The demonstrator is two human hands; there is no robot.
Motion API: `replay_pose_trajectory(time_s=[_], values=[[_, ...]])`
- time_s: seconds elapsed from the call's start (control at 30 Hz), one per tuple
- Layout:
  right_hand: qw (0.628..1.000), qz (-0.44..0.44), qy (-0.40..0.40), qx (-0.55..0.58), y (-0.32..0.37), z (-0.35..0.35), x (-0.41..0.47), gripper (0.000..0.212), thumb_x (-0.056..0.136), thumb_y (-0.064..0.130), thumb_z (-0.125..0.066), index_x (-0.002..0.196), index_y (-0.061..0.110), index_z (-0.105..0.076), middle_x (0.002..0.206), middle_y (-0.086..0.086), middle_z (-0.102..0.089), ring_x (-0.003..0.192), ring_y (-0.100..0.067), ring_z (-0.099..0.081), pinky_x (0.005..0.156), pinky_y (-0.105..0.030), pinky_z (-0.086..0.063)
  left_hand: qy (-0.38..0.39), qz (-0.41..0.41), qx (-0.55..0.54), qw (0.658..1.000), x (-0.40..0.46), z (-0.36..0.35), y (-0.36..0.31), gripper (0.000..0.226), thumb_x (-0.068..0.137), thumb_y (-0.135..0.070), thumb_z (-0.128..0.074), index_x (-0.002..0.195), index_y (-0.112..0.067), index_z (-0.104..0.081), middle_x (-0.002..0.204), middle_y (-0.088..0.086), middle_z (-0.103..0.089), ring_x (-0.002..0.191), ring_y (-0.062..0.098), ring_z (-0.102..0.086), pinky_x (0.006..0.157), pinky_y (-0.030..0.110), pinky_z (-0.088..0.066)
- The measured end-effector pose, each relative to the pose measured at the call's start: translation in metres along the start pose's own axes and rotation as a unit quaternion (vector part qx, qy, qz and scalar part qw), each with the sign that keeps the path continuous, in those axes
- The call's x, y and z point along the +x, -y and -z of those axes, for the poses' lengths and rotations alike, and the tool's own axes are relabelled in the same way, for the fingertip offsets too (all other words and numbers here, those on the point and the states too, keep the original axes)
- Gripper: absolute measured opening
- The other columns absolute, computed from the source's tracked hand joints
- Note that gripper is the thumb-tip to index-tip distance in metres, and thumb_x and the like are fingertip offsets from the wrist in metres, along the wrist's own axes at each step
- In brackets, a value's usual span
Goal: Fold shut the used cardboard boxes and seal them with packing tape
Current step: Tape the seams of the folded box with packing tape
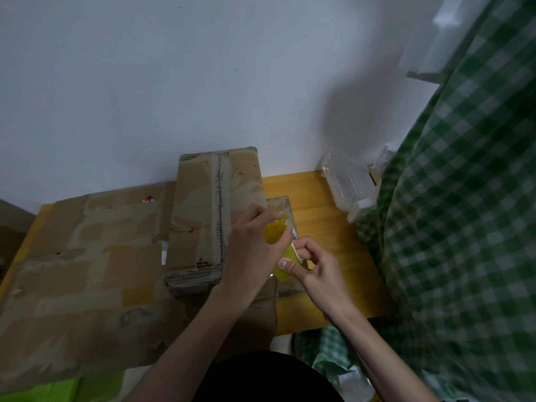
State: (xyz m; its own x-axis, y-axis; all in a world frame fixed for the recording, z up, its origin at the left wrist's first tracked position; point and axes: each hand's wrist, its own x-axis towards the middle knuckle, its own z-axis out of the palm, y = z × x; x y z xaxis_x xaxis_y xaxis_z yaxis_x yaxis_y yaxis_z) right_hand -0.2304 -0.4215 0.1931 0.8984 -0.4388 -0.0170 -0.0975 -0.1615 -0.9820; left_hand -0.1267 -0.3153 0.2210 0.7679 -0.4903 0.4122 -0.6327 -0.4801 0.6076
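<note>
Two hands are working a yellow tape roll [277, 245] at the right edge of a small cardboard box [208, 210]. Seen from the head camera, the left hand [252, 245] is curling round the roll, while the right hand [314, 268] is pinching its lower rim. That box is lying on a larger flat box [87, 274] atop a wooden table [327, 227], beside green checked fabric [452, 213].

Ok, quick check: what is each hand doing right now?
Left hand: curled round the yellow tape roll, holding it.
Right hand: thumb and fingers pinching at the roll's edge, apparently picking at the tape end.
</note>
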Motion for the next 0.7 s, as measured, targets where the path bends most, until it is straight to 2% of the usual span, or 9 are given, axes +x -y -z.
replay_pose_trajectory(time_s=[0.07,0.1,0.2,0.27,0.33,0.43,0.53,0.6,0.7], values=[[1.0,0.003,0.003,-0.01,-0.001,0.001,0.0,0.019,0.087,0.013,-0.077,0.091,0.005,-0.061,0.078,-0.019,-0.056,0.078,-0.029,-0.055,0.061,-0.016,-0.043,0.0,0.008,-0.007,1.0,-0.001,0.001,-0.001,0.022,0.083,-0.031,-0.077,0.101,-0.019,-0.074,0.095,-0.006,-0.062,0.082,0.005,-0.058,0.069,0.013,-0.045],[1.0,0.005,0.002,-0.013,0.0,0.001,0.0,0.019,0.086,0.015,-0.078,0.091,0.007,-0.061,0.081,-0.023,-0.054,0.078,-0.032,-0.053,0.061,-0.019,-0.042,0.0,0.01,-0.007,1.0,-0.001,0.001,-0.001,0.021,0.083,-0.031,-0.077,0.1,-0.018,-0.075,0.095,-0.006,-0.063,0.082,0.005,-0.058,0.069,0.014,-0.046],[1.0,-0.001,0.009,-0.012,-0.001,0.004,0.001,0.021,0.086,0.018,-0.079,0.089,0.011,-0.059,0.08,-0.024,-0.044,0.072,-0.023,-0.046,0.062,-0.026,-0.039,0.006,0.013,-0.028,1.0,0.003,0.005,0.001,0.011,0.086,-0.023,-0.076,0.096,-0.017,-0.077,0.091,-0.006,-0.065,0.078,0.007,-0.061,0.068,0.017,-0.047],[1.0,0.006,0.019,-0.017,-0.001,0.008,0.002,0.023,0.085,0.02,-0.08,0.088,0.013,-0.058,0.079,-0.022,-0.043,0.073,-0.019,-0.048,0.065,-0.03,-0.041,0.029,0.024,-0.061,0.997,0.01,0.012,0.005,0.008,0.087,-0.016,-0.076,0.094,-0.018,-0.079,0.087,-0.01,-0.066,0.075,0.001,-0.062,0.069,0.01,-0.045],[0.999,0.012,0.03,-0.032,-0.002,0.011,0.003,0.026,0.083,0.029,-0.08,0.089,0.015,-0.058,0.079,-0.021,-0.047,0.074,-0.025,-0.051,0.067,-0.035,-0.041,0.053,0.033,-0.092,0.994,0.016,0.019,0.009,0.008,0.086,-0.013,-0.077,0.091,-0.019,-0.08,0.083,-0.017,-0.065,0.075,-0.004,-0.062,0.068,0.006,-0.045],[0.997,0.018,0.046,-0.053,-0.002,0.014,0.004,0.032,0.08,0.042,-0.077,0.091,0.017,-0.059,0.082,-0.021,-0.053,0.081,-0.035,-0.056,0.069,-0.039,-0.043,0.072,0.027,-0.104,0.992,0.025,0.026,0.013,0.006,0.081,-0.013,-0.081,0.085,-0.018,-0.081,0.081,-0.015,-0.071,0.076,0.0,-0.065,0.067,0.009,-0.048],[0.996,0.022,0.059,-0.07,-0.002,0.018,0.005,0.029,0.083,0.038,-0.078,0.093,0.017,-0.06,0.082,-0.017,-0.056,0.085,-0.035,-0.058,0.069,-0.045,-0.047,0.112,-0.003,-0.08,0.99,0.034,0.03,0.019,0.006,0.08,-0.015,-0.082,0.085,-0.019,-0.081,0.077,-0.018,-0.069,0.073,-0.002,-0.065,0.068,0.007,-0.047],[0.994,0.026,0.066,-0.08,-0.002,0.02,0.005,0.029,0.083,0.037,-0.078,0.093,0.017,-0.061,0.081,-0.017,-0.054,0.082,-0.034,-0.057,0.066,-0.043,-0.045,0.137,-0.017,-0.065,0.988,0.037,0.033,0.022,0.007,0.08,-0.016,-0.082,0.086,-0.019,-0.08,0.075,-0.022,-0.065,0.071,-0.005,-0.063,0.068,0.006,-0.046],[0.993,0.027,0.076,-0.089,0.001,0.021,0.004,0.034,0.081,0.044,-0.076,0.094,0.016,-0.062,0.083,-0.019,-0.056,0.082,-0.038,-0.058,0.067,-0.046,-0.047,0.158,-0.037,-0.055,0.985,0.038,0.035,0.024,0.007,0.081,-0.013,-0.081,0.086,-0.019,-0.079,0.077,-0.019,-0.066,0.071,-0.003,-0.063,0.067,0.009,-0.048]])
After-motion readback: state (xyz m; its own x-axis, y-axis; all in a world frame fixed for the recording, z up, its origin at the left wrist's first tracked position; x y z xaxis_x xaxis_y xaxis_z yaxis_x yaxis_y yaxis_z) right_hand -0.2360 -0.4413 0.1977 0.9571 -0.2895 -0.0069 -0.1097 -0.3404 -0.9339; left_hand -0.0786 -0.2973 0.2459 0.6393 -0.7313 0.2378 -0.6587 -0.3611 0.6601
